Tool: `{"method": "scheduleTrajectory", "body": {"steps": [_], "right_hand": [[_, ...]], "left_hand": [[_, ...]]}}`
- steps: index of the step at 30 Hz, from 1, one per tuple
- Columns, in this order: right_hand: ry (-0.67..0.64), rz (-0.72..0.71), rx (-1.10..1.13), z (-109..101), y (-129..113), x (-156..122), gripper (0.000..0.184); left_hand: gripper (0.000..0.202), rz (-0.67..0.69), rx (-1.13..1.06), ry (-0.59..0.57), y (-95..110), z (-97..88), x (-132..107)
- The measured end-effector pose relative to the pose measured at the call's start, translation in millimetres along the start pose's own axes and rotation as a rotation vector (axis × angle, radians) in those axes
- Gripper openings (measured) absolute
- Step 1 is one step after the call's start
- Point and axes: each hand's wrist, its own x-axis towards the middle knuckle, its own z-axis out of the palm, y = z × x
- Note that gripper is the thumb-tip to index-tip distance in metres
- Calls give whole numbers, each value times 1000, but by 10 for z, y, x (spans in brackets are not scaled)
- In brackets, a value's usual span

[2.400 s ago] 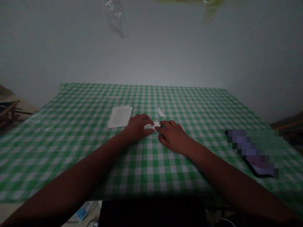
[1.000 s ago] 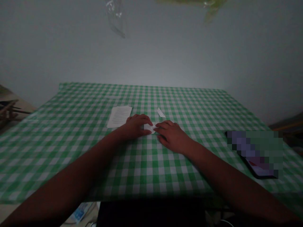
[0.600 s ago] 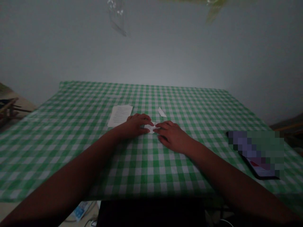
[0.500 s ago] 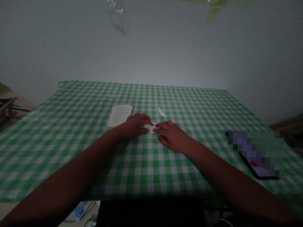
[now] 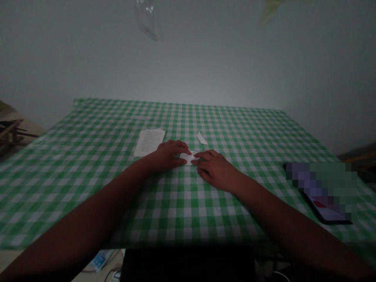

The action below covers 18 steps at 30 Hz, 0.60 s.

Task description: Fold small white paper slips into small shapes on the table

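Note:
A small piece of folded white paper (image 5: 188, 158) lies on the checked tablecloth, between my two hands. My left hand (image 5: 173, 153) grips its left side, thumb at the near edge and index finger at the far edge. From the right, my right hand (image 5: 214, 167) has its fingertips closed down on the paper's other side, and the thumb rests lower on the cloth. The fingers hide parts of the paper, so its exact folds cannot be made out. Just beyond my hands sits another small folded paper piece (image 5: 202, 138), apart from both.
A stack of printed sheets (image 5: 149, 141) lies left of centre, partly behind my left hand. At the right edge rests a phone (image 5: 331, 213), mostly blurred out. The green-and-white tablecloth (image 5: 182, 211) covers the table, which meets a wall (image 5: 205, 58) at the back.
The view has shifted slightly. My hands remain on the paper in nearly the same pose, with a slightly wider gap between the fingertips.

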Motion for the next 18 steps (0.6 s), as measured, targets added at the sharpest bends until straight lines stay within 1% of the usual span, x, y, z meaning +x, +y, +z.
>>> {"method": "scheduleTrajectory", "body": {"steps": [12, 18], "right_hand": [[5, 12, -14, -4, -37, -6, 38], [1, 23, -19, 4, -35, -2, 37]], "left_hand": [[34, -67, 9, 59, 169, 24, -7], [34, -55, 14, 82, 192, 38, -2]]}}
